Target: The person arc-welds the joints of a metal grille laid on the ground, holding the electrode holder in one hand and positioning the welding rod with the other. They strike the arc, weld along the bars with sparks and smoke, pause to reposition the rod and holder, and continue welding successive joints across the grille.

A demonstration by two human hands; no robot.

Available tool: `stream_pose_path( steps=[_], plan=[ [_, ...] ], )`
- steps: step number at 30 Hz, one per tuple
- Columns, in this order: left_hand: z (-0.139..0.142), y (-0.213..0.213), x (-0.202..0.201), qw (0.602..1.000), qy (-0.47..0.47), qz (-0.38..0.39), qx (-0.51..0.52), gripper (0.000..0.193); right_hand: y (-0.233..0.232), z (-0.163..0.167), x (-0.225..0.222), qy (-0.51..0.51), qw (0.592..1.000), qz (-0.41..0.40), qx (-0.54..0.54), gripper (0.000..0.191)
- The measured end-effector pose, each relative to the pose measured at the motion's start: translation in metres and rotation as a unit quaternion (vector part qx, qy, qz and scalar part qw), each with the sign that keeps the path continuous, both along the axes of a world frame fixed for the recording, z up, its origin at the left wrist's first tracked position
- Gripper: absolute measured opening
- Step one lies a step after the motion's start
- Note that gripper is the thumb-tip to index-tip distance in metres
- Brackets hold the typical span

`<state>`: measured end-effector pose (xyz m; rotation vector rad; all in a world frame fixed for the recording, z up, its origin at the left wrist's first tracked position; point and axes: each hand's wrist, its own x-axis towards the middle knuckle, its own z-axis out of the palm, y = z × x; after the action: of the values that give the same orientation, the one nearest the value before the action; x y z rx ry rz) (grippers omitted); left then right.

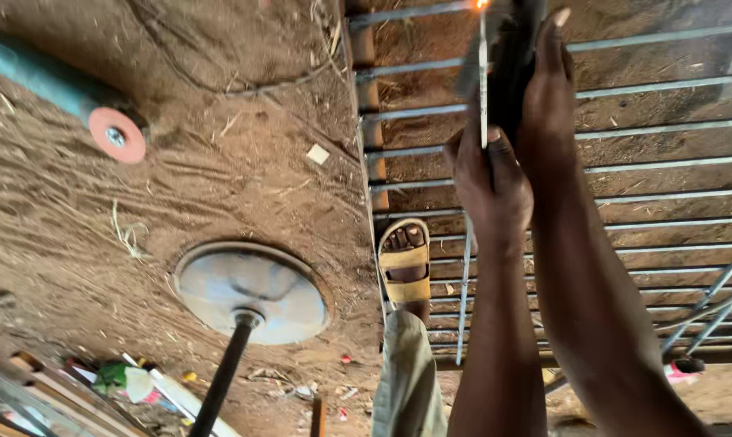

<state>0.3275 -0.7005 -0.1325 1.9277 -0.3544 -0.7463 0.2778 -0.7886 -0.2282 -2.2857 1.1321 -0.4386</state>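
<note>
While both arms stretch out over a metal grille [625, 162] lying on the dirt floor [99, 226], welding is the step in hand: a bright spark glows at the tip of a thin welding rod [483, 73] where it meets a top bar. Left hand [489, 182] has fingers curled shut around the rod's lower part, steadying it. Right hand [548, 89] is closed on a dark electrode holder [512, 57], fingers [554, 40] extended along it; exact grip partly hidden. Grille is made of parallel grey bars with a vertical bar crossing them, and it sits just right of the person's sandalled foot [405, 263].

Off to the left, well apart: a round metal base plate [253, 287] with a dark pole rising from it, and an angle grinder [74, 101] with teal body and reddish disc lying on the dirt. Scraps and litter [131, 380] at bottom left.

Judgement: tack or bead is mid-way at the joint. Next move likely calls for keeping the rod tip steady on the bar junction, with a small gap held and the rod fed in evenly.
</note>
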Motion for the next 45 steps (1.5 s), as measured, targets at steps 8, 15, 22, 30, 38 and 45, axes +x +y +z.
stream_pose_path(
  steps=[8, 15, 22, 30, 38, 45],
  plan=[
    [-0.008, -0.007, -0.001, 0.991, 0.122, 0.024, -0.04, 0.062, -0.015, -0.023, 0.028, -0.205, 0.876, -0.266, 0.346, 0.088],
    [-0.016, -0.006, 0.0, 0.994, 0.082, -0.037, -0.057, 0.065, -0.017, -0.024, 0.024, -0.288, 0.871, -0.228, 0.325, 0.046],
    [-0.025, 0.001, 0.003, 0.98, 0.17, -0.041, -0.099, 0.064, -0.009, -0.045, 0.031, -0.306, 0.903, -0.191, 0.233, 0.039],
    [-0.011, -0.007, 0.01, 0.957, 0.286, -0.005, 0.049, 0.083, -0.009, -0.057, 0.035, -0.253, 0.928, -0.199, 0.187, 0.049],
    [-0.025, 0.003, -0.002, 0.975, 0.219, -0.026, -0.004, 0.072, -0.008, -0.042, 0.039, -0.478, 0.768, -0.225, 0.361, 0.044],
    [-0.027, 0.005, -0.003, 0.956, 0.281, 0.014, 0.079, 0.065, -0.015, -0.029, 0.03, -0.23, 0.9, -0.232, 0.288, 0.036]
  ],
)
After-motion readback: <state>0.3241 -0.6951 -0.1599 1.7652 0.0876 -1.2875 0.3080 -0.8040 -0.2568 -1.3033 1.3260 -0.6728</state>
